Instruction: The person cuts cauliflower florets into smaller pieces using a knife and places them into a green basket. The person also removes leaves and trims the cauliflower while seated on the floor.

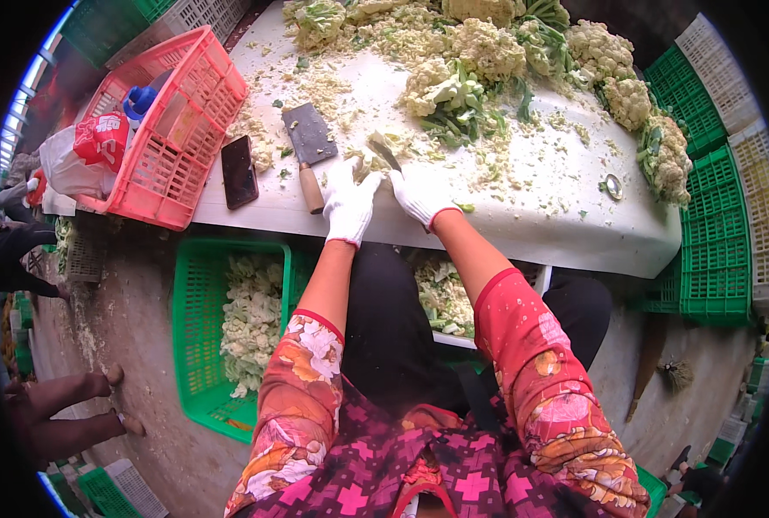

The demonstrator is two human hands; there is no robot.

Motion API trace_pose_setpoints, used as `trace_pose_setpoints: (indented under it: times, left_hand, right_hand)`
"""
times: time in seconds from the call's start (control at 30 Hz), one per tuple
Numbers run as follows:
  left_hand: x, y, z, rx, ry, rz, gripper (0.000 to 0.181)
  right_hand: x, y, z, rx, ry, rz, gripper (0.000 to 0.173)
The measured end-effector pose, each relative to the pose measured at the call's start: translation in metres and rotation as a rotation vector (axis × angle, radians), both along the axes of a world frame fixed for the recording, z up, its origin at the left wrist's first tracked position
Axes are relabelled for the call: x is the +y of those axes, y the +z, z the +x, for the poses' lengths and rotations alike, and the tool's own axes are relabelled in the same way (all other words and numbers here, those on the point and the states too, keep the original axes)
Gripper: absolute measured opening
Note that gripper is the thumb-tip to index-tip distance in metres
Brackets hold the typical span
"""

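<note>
White knit gloves cover both of my hands, which are close together over the near part of the white-covered table (255, 226). A small knife (385, 155) is in my right hand (422, 193), its blade pointing up and left from the fingers. My left hand (350, 206) grips a pale cauliflower piece (362, 160), mostly hidden by the fingers. Leafy trimmings (416, 150) lie beside the blade. Left of my hands rests a cleaver (309, 133) with a wooden handle. Farther back is a pile of cauliflower heads (488, 50), some with green leaves.
A pink plastic basket (177, 123) and a smartphone (239, 173) sit at the table's left. Below are a green crate (193, 324) of cauliflower florets (251, 324) and a container of trimmings (446, 291). Stacked green crates (714, 239) stand right. People's legs (67, 401) show left.
</note>
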State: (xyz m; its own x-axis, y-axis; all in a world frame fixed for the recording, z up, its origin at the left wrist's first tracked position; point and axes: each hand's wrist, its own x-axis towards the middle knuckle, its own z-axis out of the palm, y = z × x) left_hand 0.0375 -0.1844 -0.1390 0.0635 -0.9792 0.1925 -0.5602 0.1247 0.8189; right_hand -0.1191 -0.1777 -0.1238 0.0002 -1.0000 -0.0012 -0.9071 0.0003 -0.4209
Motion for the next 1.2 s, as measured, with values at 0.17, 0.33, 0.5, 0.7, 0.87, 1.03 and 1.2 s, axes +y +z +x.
trace_pose_setpoints:
  times: [0.17, 0.33, 0.5, 0.7, 0.87, 1.03, 1.2]
  left_hand:
    - [0.004, 0.024, 0.011, 0.093, 0.153, 0.112, 0.025]
    - [0.044, 0.050, 0.037, 0.779, -0.194, 0.166, 0.022]
    - [0.076, 0.107, 0.032, 0.598, -0.408, 0.173, 0.032]
    - [0.114, 0.145, -0.025, 0.969, -0.346, 0.012, 0.071]
    - [0.130, 0.081, -0.032, 1.800, -0.759, 0.809, 0.055]
    - [0.136, 0.097, -0.049, 2.053, -0.344, 0.852, 0.045]
    - [0.139, 0.090, -0.047, 2.051, -0.461, 0.763, 0.046]
  right_hand:
    - [-0.004, -0.013, -0.019, -0.243, -0.105, 0.114, 0.052]
    - [0.026, 0.039, -0.011, -0.670, -0.184, 0.180, 0.046]
    - [0.084, 0.100, -0.010, -1.428, -0.307, 0.486, 0.036]
    - [0.137, 0.104, -0.020, -2.193, -0.168, 0.362, 0.037]
    - [0.161, 0.100, -0.015, -1.696, -0.342, 0.302, 0.033]
    - [0.205, 0.106, -0.029, -0.511, -0.265, -0.410, 0.026]
    - [0.226, 0.108, -0.020, -0.316, -0.079, -0.483, 0.017]
